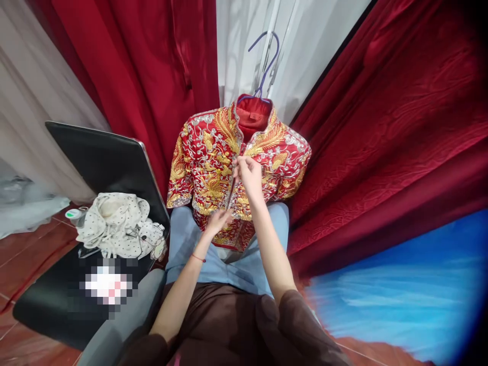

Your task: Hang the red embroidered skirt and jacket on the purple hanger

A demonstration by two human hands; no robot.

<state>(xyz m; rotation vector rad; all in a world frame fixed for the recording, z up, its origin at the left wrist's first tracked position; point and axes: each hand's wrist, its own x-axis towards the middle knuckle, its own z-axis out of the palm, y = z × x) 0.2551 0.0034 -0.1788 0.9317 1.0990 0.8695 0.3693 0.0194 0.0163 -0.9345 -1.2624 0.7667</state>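
Observation:
A red jacket (pixel 213 173) with gold and silver embroidery rests upright against my knees, its collar at the top. Through the collar runs a purple hanger (pixel 275 51), its hook sticking up. My right hand (pixel 247 170) is closed in a pinch at the front opening, on the upper chest; it covers the small part that it grips. Lower down, near the jacket's hem, my left hand (pixel 219 221) lies against the front edge, its fingers partly blurred. The front edges meet in a line between the two hands.
At the left stands a black chair (pixel 49 300) with a spotted white cloth bag (pixel 114 223) and a small bottle (pixel 75 215) on it. Red curtains (pixel 381 127) hang on both sides, white fabric between them. Blue tulle (pixel 400 290) spreads at the lower right.

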